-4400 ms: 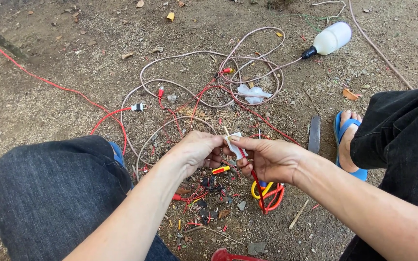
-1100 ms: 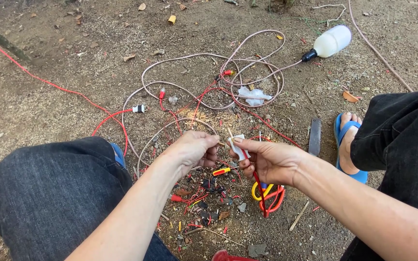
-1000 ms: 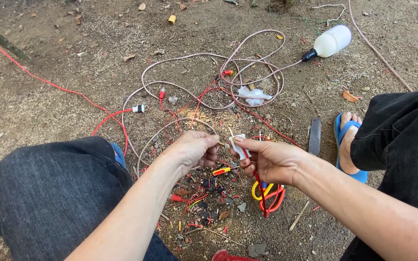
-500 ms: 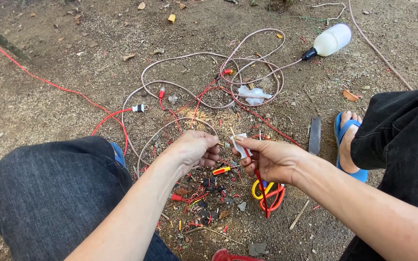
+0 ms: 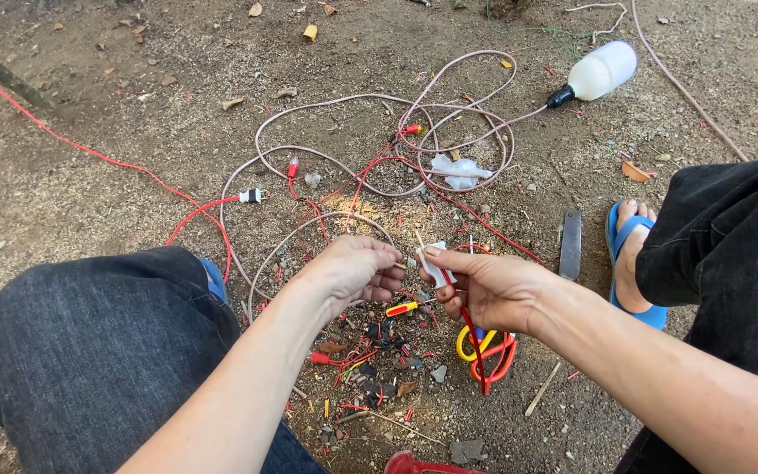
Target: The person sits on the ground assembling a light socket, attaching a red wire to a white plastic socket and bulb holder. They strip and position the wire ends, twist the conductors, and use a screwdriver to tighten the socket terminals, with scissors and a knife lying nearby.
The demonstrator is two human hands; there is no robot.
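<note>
Hands meet low over bare dirt between the person's knees: the right hand (image 5: 493,285) pinches a small white plug piece (image 5: 437,262) between thumb and fingertips, with a red wire (image 5: 469,329) trailing down from it past the palm. The left hand (image 5: 353,268) sits just beside it, fingers curled in toward the same piece; whether those fingertips nip a wire end or merely touch it cannot be told. Directly under the hands lies a small screwdriver with a red and yellow handle (image 5: 402,308), amid a scatter of red and dark wire clippings (image 5: 370,351). Scissors with yellow and red loops (image 5: 484,351) lie on the ground below the right wrist. Farther out, pinkish cable (image 5: 344,105) loops loosely across the dirt, tangled with more red cable, and a white two-pin plug (image 5: 252,196) ends one red lead. A crumpled bit of clear plastic (image 5: 458,169) rests inside the loops. The only container in view is a white plastic bottle with a dark nozzle (image 5: 597,72), lying on its side at the far right, well apart from the hands; its contents cannot be made out through the opaque wall. A dark flat blade (image 5: 570,245) lies beside a foot in a blue sandal (image 5: 629,263).
</note>
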